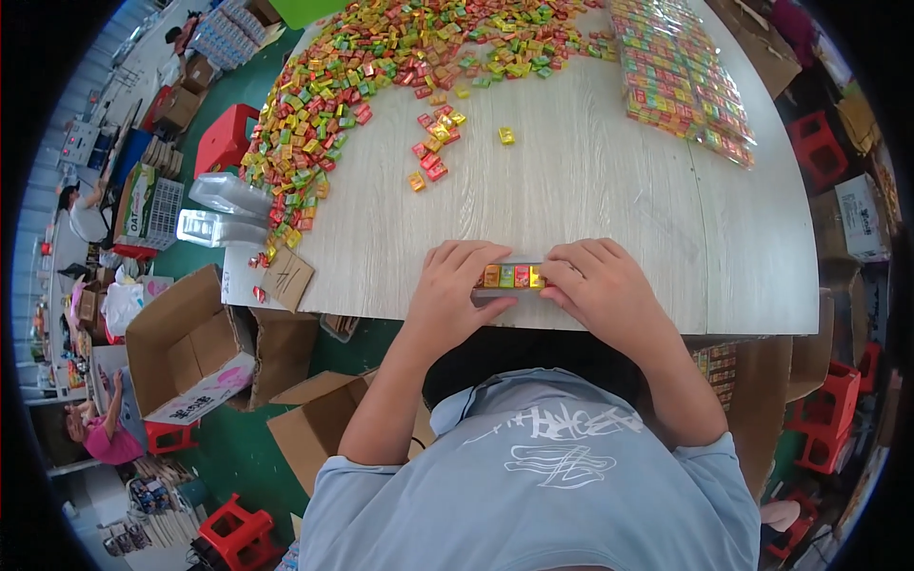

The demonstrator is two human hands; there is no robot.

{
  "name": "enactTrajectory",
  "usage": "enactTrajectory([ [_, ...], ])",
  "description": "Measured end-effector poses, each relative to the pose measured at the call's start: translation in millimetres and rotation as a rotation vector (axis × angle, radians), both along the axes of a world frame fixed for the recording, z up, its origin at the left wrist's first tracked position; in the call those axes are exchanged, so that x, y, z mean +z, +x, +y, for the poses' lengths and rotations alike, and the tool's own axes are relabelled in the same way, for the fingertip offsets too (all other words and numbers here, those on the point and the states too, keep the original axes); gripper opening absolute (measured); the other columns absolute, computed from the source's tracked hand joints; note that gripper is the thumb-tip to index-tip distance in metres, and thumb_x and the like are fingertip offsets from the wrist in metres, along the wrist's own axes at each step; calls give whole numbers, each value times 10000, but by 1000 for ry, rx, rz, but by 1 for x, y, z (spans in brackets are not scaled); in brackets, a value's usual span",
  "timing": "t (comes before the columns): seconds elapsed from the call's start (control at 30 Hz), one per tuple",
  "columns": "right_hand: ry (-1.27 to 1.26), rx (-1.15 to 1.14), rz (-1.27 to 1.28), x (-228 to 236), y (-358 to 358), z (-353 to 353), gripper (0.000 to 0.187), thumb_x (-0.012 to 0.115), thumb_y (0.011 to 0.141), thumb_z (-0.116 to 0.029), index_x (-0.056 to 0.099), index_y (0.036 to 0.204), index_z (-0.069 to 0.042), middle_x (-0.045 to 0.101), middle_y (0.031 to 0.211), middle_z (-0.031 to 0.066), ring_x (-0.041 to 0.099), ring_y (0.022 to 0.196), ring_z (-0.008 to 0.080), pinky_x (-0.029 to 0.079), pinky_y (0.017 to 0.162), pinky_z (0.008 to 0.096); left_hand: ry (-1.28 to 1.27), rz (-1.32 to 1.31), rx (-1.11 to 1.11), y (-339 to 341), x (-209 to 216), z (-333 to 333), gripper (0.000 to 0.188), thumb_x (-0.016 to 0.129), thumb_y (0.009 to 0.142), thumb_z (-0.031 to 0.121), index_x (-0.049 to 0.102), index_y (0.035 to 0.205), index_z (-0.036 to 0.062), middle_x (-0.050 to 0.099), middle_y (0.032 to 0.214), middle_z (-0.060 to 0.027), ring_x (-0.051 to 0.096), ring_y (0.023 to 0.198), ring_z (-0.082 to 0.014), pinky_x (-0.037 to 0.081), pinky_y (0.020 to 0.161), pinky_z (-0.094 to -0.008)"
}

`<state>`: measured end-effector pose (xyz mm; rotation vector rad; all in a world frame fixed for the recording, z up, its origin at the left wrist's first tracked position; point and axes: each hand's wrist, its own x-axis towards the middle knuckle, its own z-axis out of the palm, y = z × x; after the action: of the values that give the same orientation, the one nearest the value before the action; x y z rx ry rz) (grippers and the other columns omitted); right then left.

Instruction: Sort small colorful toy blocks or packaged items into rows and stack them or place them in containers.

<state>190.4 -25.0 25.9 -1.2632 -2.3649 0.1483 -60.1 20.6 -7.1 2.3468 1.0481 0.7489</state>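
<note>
A short row of small foil-wrapped candies [506, 277] in orange, green, red and yellow lies between my hands, near the table's front edge. The row seems to sit in a narrow, clear plastic tray [521, 259]. My left hand [447, 290] grips the left end, thumb on the near side and fingers on the far side. My right hand [602, 283] is closed at the right end, its fingertips against the yellow candy. Both ends of the row are hidden by the fingers.
A large heap of loose candies [381, 57] spreads over the table's far left. Filled clear packs [676, 86] lie far right. Stacked clear plastic trays [224, 211] and a cardboard piece [287, 280] rest at the left edge. Open cartons [181, 352] and red stools [238, 535] stand around.
</note>
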Motion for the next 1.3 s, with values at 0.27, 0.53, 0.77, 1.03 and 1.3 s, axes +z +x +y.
enactTrajectory([
  [0.27,-22,-16,23,5,11,-6,266,799,863,-207,701,1078,-85,702,1119,78,675,1025,291,524,917,420,28,0,14,-1,3,2,587,884,768,247,664,1297,117,676,1268,-93,605,1191,-329,441,1072,-466],
  [0.53,-26,-108,-10,7,57,-29,243,802,850,-130,711,1071,-86,678,1126,83,652,1033,306,541,897,417,14,-19,33,2,4,3,575,909,737,192,683,1256,89,686,1241,-108,601,1191,-347,478,1054,-447],
  [0.77,20,-358,-30,21,130,-46,190,736,900,0,686,1083,-18,654,1170,143,632,1084,344,530,914,415,-35,-10,3,6,7,2,520,879,759,208,697,1231,87,675,1240,-112,594,1180,-346,464,1060,-442],
  [1.03,87,-556,-57,18,186,-45,135,676,987,-60,675,1112,-10,659,1168,139,629,1093,337,511,936,414,20,29,-8,5,4,2,493,843,796,246,686,1236,89,675,1234,-97,585,1166,-345,433,1070,-458],
  [1.3,168,-655,-66,29,273,-15,156,616,1054,-132,650,1114,8,662,1124,141,626,1096,329,493,965,390,19,47,7,5,3,-1,465,808,837,281,683,1241,88,674,1236,-99,579,1182,-343,429,1073,-452],
])
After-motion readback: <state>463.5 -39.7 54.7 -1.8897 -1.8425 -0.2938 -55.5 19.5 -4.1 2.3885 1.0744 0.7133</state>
